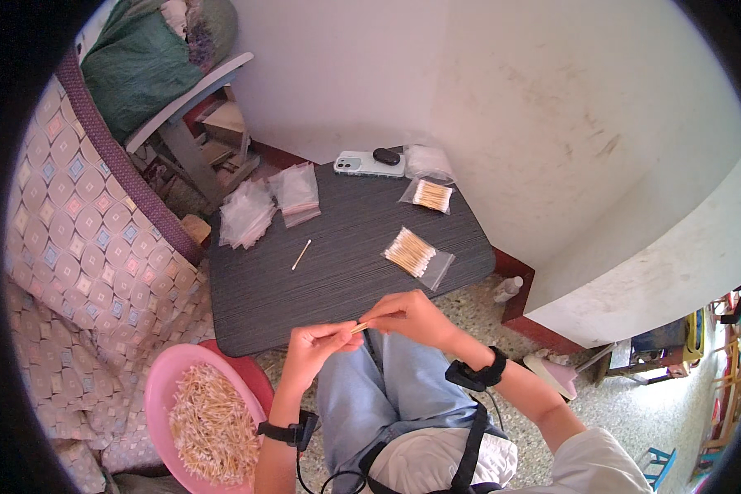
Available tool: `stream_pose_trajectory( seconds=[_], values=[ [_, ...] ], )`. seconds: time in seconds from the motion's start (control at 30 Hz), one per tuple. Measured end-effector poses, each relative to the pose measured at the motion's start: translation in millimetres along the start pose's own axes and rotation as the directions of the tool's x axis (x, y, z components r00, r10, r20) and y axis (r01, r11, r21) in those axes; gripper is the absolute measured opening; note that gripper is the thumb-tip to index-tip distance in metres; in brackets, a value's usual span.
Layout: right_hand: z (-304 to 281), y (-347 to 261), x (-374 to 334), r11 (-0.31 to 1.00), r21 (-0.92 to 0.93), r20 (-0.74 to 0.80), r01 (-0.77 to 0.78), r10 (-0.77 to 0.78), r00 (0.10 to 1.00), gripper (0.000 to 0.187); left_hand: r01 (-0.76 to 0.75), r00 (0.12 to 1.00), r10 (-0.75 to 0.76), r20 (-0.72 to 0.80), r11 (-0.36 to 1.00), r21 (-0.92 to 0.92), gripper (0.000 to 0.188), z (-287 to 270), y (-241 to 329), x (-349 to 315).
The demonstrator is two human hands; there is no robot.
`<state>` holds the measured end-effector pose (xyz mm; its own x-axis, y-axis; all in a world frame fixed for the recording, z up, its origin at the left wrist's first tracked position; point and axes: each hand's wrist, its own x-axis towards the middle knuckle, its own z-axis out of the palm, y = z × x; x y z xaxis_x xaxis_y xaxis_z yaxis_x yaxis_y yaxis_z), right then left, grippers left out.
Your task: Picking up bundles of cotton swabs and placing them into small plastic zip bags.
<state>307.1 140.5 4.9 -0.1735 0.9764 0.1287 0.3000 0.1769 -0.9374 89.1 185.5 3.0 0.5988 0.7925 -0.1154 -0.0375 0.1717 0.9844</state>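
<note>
Above my lap, at the table's near edge, my left hand (321, 344) and my right hand (410, 316) meet fingertip to fingertip. Both are closed on a small bunch of cotton swabs (360, 328), of which only the yellowish sticks show; the fingers hide the rest. Beyond them on the dark table (305, 288) lies a single cotton swab (301, 254). To its right is a clear bag of cotton swabs (412, 252), and farther back another filled bag (431, 196). A pink basin (158, 412) full of loose cotton swabs (210, 424) stands at my left, below table height.
Flat clear bags (247, 214) and a second stack of bags (296, 193) lie at the table's far left. A pale phone (356, 164) with a black case (386, 156) on it rests at the back, beside more plastic bags (428, 162). A wall (502, 107) closes off the far side.
</note>
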Motion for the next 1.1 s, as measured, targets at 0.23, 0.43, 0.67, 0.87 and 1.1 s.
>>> stream_pose_trajectory(
  seconds=[0.23, 0.43, 0.67, 0.87, 1.1],
  values=[
    [-3.5, -7.4, -1.4, 0.980, 0.175, 0.106, -0.098, 0.080, 0.991, 0.019, -0.005, 0.999, 0.008, 0.033, 0.997, -0.080, 0.026, -2.0, -4.2, -3.5],
    [-5.8, -6.7, -5.5, 0.998, 0.058, 0.063, 0.001, -0.005, 0.998, 0.019, -0.040, 0.999, 0.039, -0.010, 0.998, -0.048, 0.025, 5.2, -8.7, -2.7],
    [4.2, -0.5, -10.4, 0.937, -0.235, -0.083, 0.259, -0.285, 0.955, 0.021, -0.036, 0.993, 0.035, -0.110, 0.999, -0.007, 0.027, 13.9, -5.6, 2.0],
    [-0.6, 1.4, -21.8, 0.781, -0.496, -0.016, 0.379, -0.445, 0.896, 0.018, -0.033, 0.997, 0.029, -0.071, 0.998, -0.056, 0.025, 21.1, -7.5, 7.5],
    [-5.9, 4.5, -23.1, 0.909, -0.315, -0.065, 0.272, -0.307, 0.949, 0.018, -0.119, 0.993, 0.119, 0.002, 0.989, 0.093, 0.021, 23.4, -7.8, 9.8]
  ],
)
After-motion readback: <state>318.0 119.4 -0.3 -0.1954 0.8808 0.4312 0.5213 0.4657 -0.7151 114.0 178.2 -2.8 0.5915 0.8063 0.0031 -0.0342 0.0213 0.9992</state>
